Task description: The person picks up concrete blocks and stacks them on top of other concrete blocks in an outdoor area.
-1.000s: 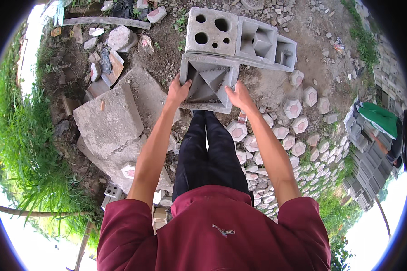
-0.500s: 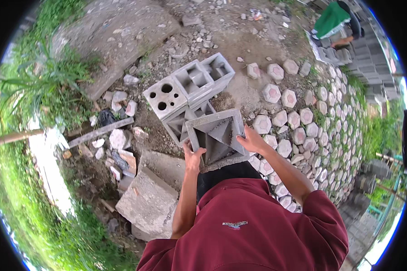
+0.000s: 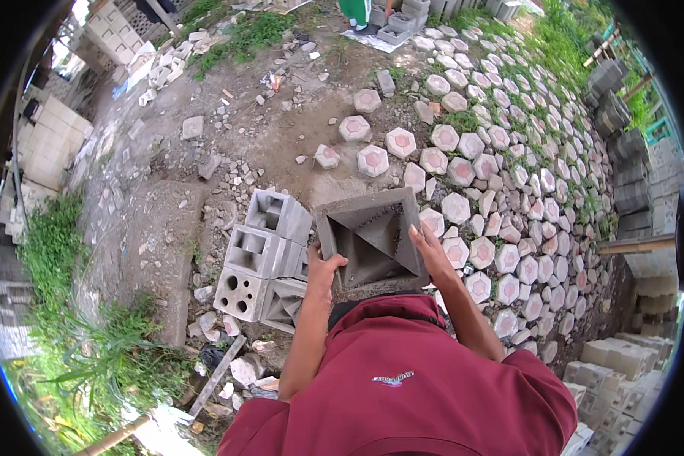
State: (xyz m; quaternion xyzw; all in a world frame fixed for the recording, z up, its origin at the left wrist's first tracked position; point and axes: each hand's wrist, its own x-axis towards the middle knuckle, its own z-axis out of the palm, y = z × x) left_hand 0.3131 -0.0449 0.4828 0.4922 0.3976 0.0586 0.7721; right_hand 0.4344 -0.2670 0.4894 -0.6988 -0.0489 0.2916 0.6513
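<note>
Between my two hands is a square grey concrete breeze block, its recessed face with slanted inner fins turned up toward me. My left hand grips its left edge, thumb over the rim. On the opposite side my right hand presses against the block's wall, fingers along the outer side. Just left of it stands a cluster of concrete blocks: one with round holes, one with square recesses, and another finned block partly hidden by my left forearm.
Hexagonal pavers with reddish centres cover the ground to the right. Stacked blocks stand at the lower right. Ahead, a person in green is beside grey blocks. Rubble and a narrow concrete strip lie left of me.
My view has turned to the right, so the block cluster now sits further left and lower. The held breeze block has come away from the cluster, still in both hands.
</note>
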